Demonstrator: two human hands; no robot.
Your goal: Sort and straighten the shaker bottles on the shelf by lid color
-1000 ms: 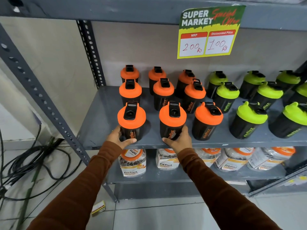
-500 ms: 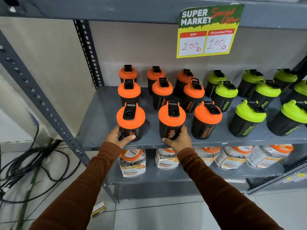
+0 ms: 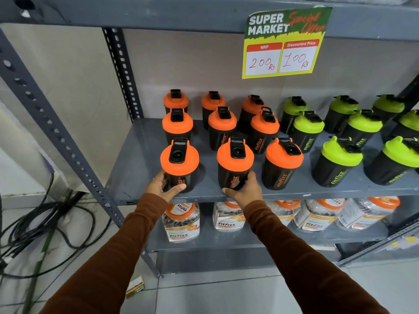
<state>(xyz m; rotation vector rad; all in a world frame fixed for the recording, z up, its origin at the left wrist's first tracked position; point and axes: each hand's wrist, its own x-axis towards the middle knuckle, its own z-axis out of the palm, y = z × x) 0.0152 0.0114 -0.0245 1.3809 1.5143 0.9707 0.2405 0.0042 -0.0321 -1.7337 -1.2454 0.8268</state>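
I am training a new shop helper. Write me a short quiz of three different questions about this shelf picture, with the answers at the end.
1. True or false: the left hand and the right hand each grip a front-row orange-lid bottle, the front-left bottle and the front-middle bottle.
2. Which lid colour fills the right part of the shelf? A) orange B) green C) blue
3. Fill in: the price sign shows a discounted price of ___ Rs.

Key: 1 true; 2 B, as on the green-lid bottle; 3 100.
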